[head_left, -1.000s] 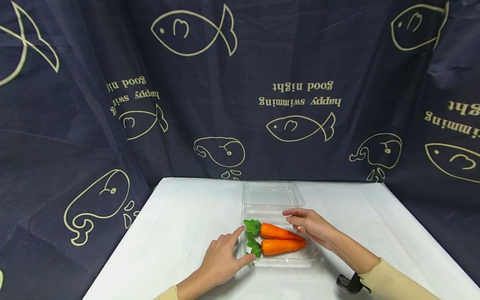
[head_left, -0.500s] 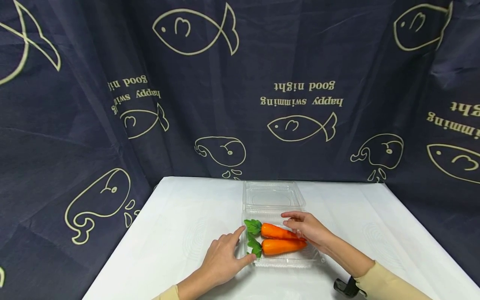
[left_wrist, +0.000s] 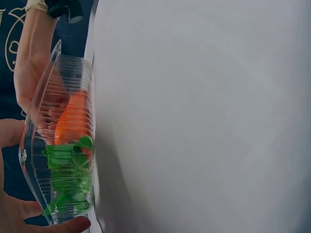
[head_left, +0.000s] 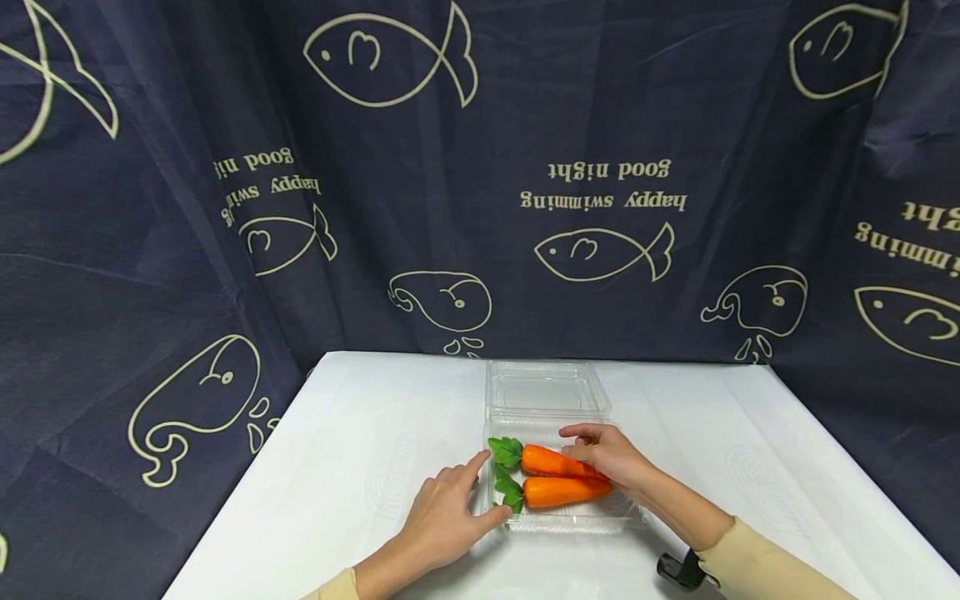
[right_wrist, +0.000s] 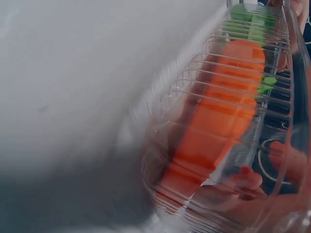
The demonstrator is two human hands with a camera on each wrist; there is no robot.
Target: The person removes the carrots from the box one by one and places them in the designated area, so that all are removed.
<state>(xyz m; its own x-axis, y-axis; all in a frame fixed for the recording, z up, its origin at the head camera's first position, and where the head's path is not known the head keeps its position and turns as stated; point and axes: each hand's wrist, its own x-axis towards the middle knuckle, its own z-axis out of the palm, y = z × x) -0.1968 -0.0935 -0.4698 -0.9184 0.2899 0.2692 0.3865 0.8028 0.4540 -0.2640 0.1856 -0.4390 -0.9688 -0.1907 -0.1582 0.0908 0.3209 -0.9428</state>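
Observation:
A clear plastic hinged box (head_left: 573, 522) lies with its lid (head_left: 543, 390) folded back on the white table. Inside are two orange carrots side by side, the farther one (head_left: 549, 460) and the nearer one (head_left: 558, 492), leafy green tops to the left. My left hand (head_left: 442, 518) spreads its thumb and index finger against the box's left edge. Over the tip of the farther carrot, inside the box, reaches my right hand (head_left: 611, 456), its fingers bent loosely; its fingertips are partly hidden. In the right wrist view, a carrot (right_wrist: 214, 116) shows through the ribbed wall, apart from the fingers.
The white table (head_left: 360, 433) extends on both sides of the box. Behind it hangs a dark blue cloth (head_left: 480, 167) with fish and whale drawings. A black device (head_left: 681, 572) is worn at my right wrist.
My right hand has moved a little left and lower, over the farther carrot's tip. The left hand, box and carrots stay in place.

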